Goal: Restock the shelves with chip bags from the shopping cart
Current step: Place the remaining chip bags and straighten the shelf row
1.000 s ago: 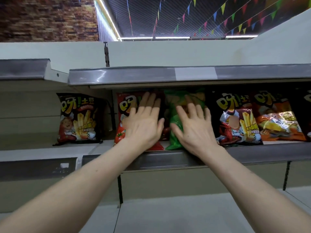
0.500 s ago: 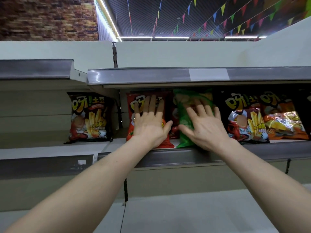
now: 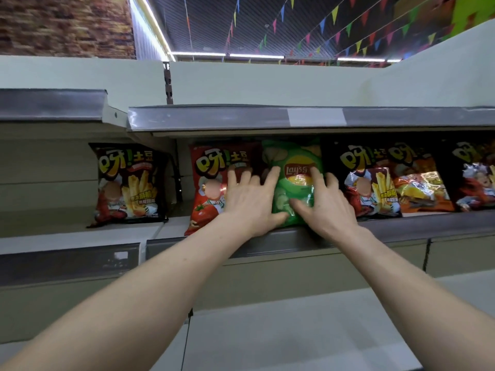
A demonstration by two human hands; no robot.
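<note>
The green Lay's bag [image 3: 294, 167] stands upright on the middle shelf [image 3: 401, 228], squeezed between a red bag [image 3: 211, 183] and a black bag [image 3: 367, 180]. Both hands lie flat, fingers spread, gripping nothing: the left hand [image 3: 249, 202] spans the red bag and the green one's edge, the right hand [image 3: 329, 207] presses its right side. An orange bag [image 3: 420, 183] overlaps the black one; the upper shelf [image 3: 214, 117] hangs close above
</note>
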